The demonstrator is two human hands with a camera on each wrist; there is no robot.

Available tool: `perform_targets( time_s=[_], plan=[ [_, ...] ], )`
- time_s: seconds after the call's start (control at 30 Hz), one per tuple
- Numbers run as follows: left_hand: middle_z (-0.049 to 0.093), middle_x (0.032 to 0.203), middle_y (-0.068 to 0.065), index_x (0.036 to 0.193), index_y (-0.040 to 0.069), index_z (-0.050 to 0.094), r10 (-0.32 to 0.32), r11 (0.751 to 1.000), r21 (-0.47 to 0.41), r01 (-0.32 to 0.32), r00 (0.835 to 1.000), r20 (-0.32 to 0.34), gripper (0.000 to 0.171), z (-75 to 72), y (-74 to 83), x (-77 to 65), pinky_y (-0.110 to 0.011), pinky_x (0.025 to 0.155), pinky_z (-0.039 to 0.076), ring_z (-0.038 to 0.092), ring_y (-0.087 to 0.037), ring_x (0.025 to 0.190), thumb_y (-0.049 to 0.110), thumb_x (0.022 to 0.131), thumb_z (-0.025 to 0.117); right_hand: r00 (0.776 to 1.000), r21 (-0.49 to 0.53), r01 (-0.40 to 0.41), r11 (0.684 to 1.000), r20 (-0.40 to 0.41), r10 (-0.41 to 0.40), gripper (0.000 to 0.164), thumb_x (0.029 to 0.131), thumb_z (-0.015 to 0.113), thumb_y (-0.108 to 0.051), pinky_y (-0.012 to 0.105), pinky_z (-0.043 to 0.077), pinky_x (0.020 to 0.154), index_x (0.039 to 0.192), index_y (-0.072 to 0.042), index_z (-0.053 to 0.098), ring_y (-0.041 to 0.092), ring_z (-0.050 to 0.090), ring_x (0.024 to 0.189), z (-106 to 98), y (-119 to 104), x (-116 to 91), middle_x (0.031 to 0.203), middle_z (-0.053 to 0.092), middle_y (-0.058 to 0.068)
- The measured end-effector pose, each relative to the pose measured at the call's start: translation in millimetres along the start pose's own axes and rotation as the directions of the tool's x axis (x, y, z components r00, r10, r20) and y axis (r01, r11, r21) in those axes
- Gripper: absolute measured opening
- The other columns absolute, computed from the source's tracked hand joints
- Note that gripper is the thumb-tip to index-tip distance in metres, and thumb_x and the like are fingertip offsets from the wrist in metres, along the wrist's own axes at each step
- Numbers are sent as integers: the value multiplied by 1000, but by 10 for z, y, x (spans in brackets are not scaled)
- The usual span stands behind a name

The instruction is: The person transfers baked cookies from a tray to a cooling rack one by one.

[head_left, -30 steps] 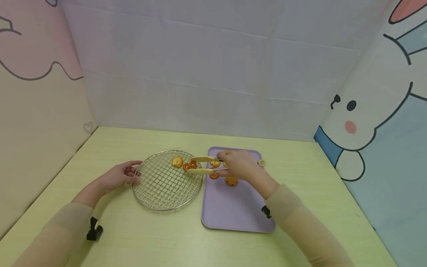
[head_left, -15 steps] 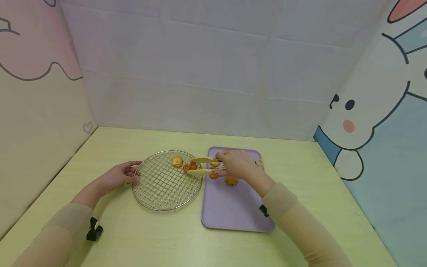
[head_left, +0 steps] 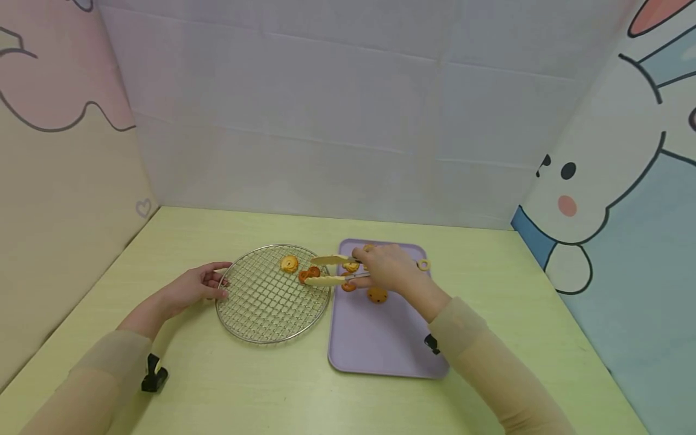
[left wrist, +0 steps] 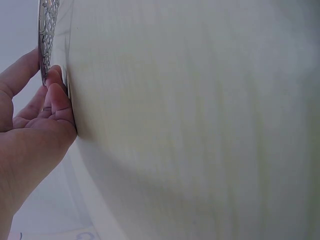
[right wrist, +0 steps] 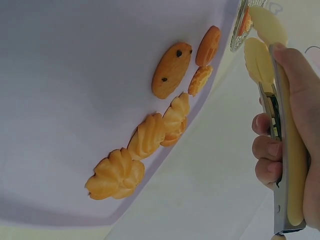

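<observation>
A round wire rack (head_left: 266,308) lies on the table. My left hand (head_left: 187,292) holds its left rim between thumb and fingers. My right hand (head_left: 390,267) grips tongs (head_left: 330,281) with cream-coloured tips, reaching over the rack's right side. The tips stand apart, with a brown pretzel-shaped cookie (head_left: 303,277) between them on the mesh; one tip partly covers it. A round golden cookie (head_left: 289,264) rests just left of it on the rack. In the right wrist view, an oval cookie with dark dots (right wrist: 171,71) and several swirled cookies (right wrist: 147,135) lie on the purple tray.
The purple tray (head_left: 386,338) lies right of the rack, close to its rim. Its far part sits under my right hand. Pale walls with cartoon drawings (head_left: 568,205) enclose the table (head_left: 244,386) at the back and sides.
The pretzel-shaped cookie has dropped slightly towards me and lies lower between the tong tips. My right hand has barely shifted; the left hand and rack have stayed put.
</observation>
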State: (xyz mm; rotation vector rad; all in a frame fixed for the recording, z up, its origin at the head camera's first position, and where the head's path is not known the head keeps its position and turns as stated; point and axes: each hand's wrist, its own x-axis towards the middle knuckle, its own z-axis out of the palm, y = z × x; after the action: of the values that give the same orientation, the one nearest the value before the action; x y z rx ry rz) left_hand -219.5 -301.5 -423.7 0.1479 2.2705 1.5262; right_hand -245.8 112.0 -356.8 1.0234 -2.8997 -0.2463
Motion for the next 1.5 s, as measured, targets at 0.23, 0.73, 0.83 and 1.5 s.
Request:
perform_targets(
  time_s=[0.23,0.73,0.83,1.5],
  plan=[
    [48,111,-15,148,-1,20,-2,1000,2,2,1000,-5,82,-4,-18,11,-22,76,48,49,-14,96,8,83,70,1000,-1,-6,1000,-31,6,59,79,62,-63,29,43,50,117,-18,59,12,52,62,-88,30,-82,90,64,-3],
    [48,111,-15,148,-2,20,0,1000,6,0,1000,-9,83,-9,-21,-2,-22,77,48,49,-13,96,8,83,71,996,2,-6,1000,-87,7,61,79,64,-61,30,46,52,124,-20,58,12,55,63,-232,180,-368,95,67,-3],
    [48,112,-15,148,-2,20,-1,1000,6,1,1000,-9,82,-7,-16,-2,-22,77,48,49,-14,96,9,83,71,995,-5,-3,1000,-99,3,61,79,64,-62,31,47,53,121,-18,60,13,58,66,-257,210,-438,99,67,-2],
    [47,113,-17,147,-2,21,-2,1000,14,2,1000,-10,80,3,-7,7,-23,77,47,47,-16,98,7,84,70,994,-11,-57,998,-92,56,59,77,66,-62,27,37,46,116,-17,61,10,42,47,-278,531,-901,83,65,-2]
  ],
)
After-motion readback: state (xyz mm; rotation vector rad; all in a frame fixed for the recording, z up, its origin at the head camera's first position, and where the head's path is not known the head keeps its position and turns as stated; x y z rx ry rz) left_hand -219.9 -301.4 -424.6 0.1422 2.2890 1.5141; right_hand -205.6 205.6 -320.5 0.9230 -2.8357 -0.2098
